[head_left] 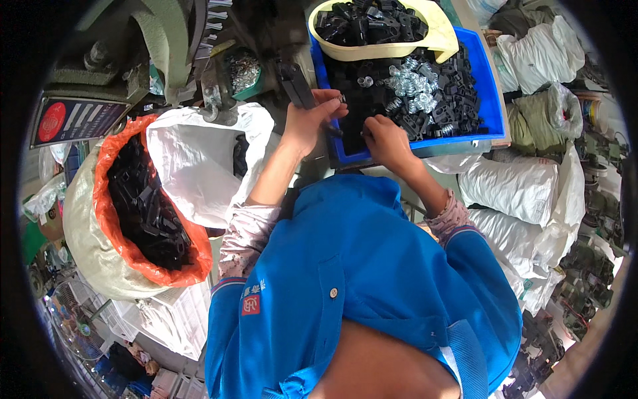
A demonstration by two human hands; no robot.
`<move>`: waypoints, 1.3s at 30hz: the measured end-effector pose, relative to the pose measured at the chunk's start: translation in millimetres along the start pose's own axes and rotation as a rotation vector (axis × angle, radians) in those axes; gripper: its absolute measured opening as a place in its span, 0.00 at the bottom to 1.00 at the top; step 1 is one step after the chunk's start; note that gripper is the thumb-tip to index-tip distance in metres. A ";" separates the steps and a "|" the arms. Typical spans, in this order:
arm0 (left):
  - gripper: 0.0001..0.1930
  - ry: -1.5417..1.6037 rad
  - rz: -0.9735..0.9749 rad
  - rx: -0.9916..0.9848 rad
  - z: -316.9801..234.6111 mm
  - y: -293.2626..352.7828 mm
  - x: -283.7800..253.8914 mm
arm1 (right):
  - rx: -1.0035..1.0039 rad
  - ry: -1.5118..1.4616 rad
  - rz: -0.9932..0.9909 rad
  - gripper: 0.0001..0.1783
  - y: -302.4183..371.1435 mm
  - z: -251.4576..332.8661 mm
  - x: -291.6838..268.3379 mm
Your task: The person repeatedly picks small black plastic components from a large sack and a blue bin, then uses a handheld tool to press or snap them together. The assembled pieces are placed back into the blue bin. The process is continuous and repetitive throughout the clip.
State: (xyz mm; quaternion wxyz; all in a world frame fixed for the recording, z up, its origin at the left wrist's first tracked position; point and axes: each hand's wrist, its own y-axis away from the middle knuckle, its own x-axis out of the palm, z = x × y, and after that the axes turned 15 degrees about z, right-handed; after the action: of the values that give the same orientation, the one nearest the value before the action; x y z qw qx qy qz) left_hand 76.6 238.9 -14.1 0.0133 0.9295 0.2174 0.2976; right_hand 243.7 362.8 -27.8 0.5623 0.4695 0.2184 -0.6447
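My left hand [308, 125] is closed around a long black plastic part [293, 81] that sticks up past the thumb. A small metallic bit shows at its fingertips, too small to name. My right hand [388, 141] is closed over the near edge of a blue bin [495, 90], its fingertips pinched and what they hold hidden. Inside the bin lie many black plastic pieces [468, 100] and a heap of shiny metal springs [413, 86]. Across the bin's far side rests a pale yellow scoop-shaped tray [444, 41], filled with larger black parts [369, 25].
On the left, an orange-lined sack [100, 193] holds black parts beside an open white bag [193, 159]. A green machine [163, 46] stands at the far left, near a green container [249, 90] of small metal pieces. White sacks [512, 189] are stacked along the right.
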 end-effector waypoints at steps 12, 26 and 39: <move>0.11 0.044 -0.003 0.011 18.8 -0.8 -5.5 | 0.159 0.044 -0.495 0.14 -28.0 -53.9 -101.1; 0.10 0.077 0.016 0.019 16.5 -9.9 12.7 | 0.144 -0.525 -0.455 0.10 -11.4 -102.7 -121.0; 0.10 -0.129 -0.181 0.288 -16.7 37.4 3.4 | -0.236 -1.757 0.228 0.14 -42.9 26.8 -47.2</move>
State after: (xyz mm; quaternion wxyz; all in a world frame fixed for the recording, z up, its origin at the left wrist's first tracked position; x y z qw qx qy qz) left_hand 84.7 204.7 7.3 -0.0794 0.9156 0.3393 0.2008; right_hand 190.8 377.3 14.2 0.6320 -0.2358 -0.2745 -0.6853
